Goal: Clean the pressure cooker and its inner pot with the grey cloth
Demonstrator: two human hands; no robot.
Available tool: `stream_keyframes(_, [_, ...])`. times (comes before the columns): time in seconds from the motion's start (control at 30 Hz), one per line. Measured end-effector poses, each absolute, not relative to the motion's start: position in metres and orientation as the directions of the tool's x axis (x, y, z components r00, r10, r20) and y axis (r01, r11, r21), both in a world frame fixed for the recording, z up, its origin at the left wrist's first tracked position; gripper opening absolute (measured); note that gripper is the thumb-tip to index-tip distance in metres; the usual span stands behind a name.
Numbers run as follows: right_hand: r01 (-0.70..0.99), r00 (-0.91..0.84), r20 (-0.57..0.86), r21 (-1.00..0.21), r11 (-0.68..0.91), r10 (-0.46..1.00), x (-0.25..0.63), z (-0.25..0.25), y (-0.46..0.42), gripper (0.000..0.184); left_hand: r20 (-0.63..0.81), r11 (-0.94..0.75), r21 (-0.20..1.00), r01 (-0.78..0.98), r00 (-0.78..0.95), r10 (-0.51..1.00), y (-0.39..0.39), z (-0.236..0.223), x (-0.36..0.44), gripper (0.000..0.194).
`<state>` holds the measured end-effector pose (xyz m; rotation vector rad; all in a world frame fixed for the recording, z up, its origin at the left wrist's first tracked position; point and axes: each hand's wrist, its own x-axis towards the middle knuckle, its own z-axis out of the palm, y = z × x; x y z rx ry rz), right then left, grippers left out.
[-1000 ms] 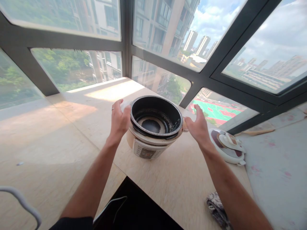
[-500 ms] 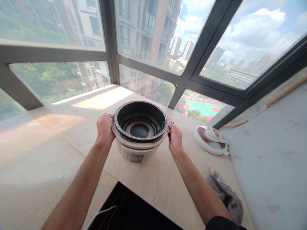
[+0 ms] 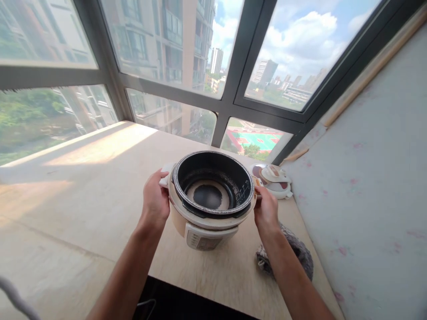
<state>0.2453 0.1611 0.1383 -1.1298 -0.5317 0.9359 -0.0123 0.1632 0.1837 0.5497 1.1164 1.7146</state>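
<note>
A cream rice cooker (image 3: 208, 222) with a black inner pot (image 3: 213, 184) is open, its lid off. My left hand (image 3: 155, 202) grips its left side handle. My right hand (image 3: 265, 209) grips its right side handle. The cooker is tilted slightly and looks lifted a little off the pale stone ledge (image 3: 83, 195). The cooker's control panel faces me.
The cooker's white lid (image 3: 273, 180) lies on the ledge behind my right hand. A grey cloth (image 3: 293, 251) lies under my right forearm. Large windows with dark frames (image 3: 230, 71) run along the back. A pale wall (image 3: 367, 169) stands at the right.
My open hands came in from both sides and closed on the cooker's handles. The cooker has since come nearer to me and slightly up.
</note>
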Motion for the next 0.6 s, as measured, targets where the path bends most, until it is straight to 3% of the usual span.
stream_keyframes(0.1, [-0.362, 0.608, -0.095, -0.917, 0.169, 0.789, 0.27, 0.141, 0.15, 0.018, -0.183, -0.039, 0.748, -0.663, -0.261, 0.948, 0.165, 0.185, 0.014, 0.026])
stream_keyframes(0.23, [-0.362, 0.647, -0.115, -0.916, 0.171, 0.754, 0.294, 0.144, 0.141, 0.018, -0.201, 0.031, 0.709, -0.705, -0.161, 0.966, 0.166, 0.189, 0.039, 0.028])
stream_keyframes(0.43, [-0.35, 0.646, -0.092, -0.918, 0.187, 0.757, 0.313, 0.141, 0.139, 0.019, -0.16, 0.031, 0.753, -0.658, -0.137, 0.978, 0.165, 0.186, 0.057, 0.026])
stream_keyframes(0.6, [-0.326, 0.636, -0.063, -0.925, 0.194, 0.769, 0.318, 0.137, 0.14, 0.017, -0.117, -0.031, 0.823, -0.567, -0.222, 0.968, 0.169, 0.171, 0.062, 0.032])
